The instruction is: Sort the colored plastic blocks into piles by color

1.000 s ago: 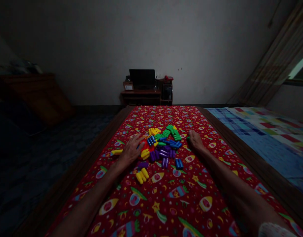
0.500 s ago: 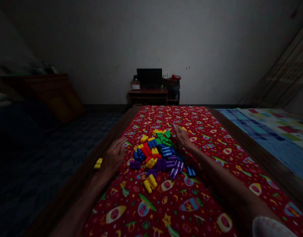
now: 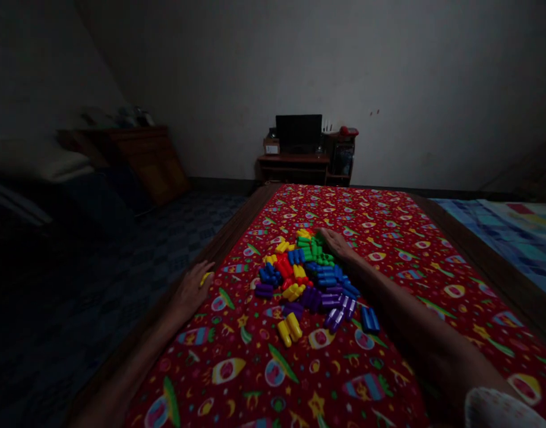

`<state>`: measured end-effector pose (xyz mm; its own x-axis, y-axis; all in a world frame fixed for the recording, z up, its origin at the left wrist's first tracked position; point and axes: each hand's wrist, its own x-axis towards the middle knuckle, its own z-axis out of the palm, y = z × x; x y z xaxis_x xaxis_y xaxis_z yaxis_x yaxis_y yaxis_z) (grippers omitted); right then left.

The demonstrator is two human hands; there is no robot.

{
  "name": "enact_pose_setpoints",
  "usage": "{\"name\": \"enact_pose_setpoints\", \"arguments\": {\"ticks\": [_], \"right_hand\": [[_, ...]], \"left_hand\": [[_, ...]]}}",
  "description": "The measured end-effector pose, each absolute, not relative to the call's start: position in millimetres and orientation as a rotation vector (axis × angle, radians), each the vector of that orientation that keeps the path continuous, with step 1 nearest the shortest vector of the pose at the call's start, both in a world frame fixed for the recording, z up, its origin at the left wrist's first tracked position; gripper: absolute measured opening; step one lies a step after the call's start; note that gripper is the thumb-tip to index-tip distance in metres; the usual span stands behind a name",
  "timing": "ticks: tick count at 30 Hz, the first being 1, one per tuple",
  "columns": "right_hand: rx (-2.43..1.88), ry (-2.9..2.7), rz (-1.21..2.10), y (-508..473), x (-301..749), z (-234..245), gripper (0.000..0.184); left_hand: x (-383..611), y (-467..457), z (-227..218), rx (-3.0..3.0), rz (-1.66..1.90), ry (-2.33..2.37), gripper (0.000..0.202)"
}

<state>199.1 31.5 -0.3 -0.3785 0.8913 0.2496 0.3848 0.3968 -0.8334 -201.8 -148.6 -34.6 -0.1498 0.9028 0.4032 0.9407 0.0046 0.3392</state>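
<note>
A heap of plastic building blocks in green, blue, red, yellow and purple lies on the red patterned cloth (image 3: 237, 345). At the left edge of the cloth, my left hand (image 3: 189, 294) is closed over a yellow block (image 3: 205, 278), part of which shows at the fingers. My right hand (image 3: 338, 245) rests at the far right side of the heap, fingers stretched out beside the green blocks (image 3: 316, 252). Nearest to me lies a yellow block (image 3: 289, 329), a little apart from the purple blocks (image 3: 311, 299). A blue block (image 3: 369, 320) lies apart on the right.
Brown table edges border the cloth. Beyond the table stands a desk (image 3: 294, 159) with a monitor (image 3: 299, 132) and a red telephone (image 3: 348, 131). A wooden cabinet (image 3: 152, 160) stands at the left, and a bed with a checkered cover (image 3: 491, 238) at the right.
My left hand has moved away from the heap to the table's left edge and taken the yellow block there. My right hand stays by the green blocks. The view has turned left.
</note>
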Motion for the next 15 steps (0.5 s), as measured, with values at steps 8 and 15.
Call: {"name": "enact_pose_setpoints", "arguments": {"ticks": [8,15], "right_hand": [[-0.677,-2.122,1.166,-14,169,36,0.069],[-0.956,-2.051,0.875,-49,246,34,0.061]], "left_hand": [[-141,-133,7,-2.05,-1.081,-1.937,0.047],[-69,-89,-3,-2.524,-0.989,-1.839,0.057]]}}
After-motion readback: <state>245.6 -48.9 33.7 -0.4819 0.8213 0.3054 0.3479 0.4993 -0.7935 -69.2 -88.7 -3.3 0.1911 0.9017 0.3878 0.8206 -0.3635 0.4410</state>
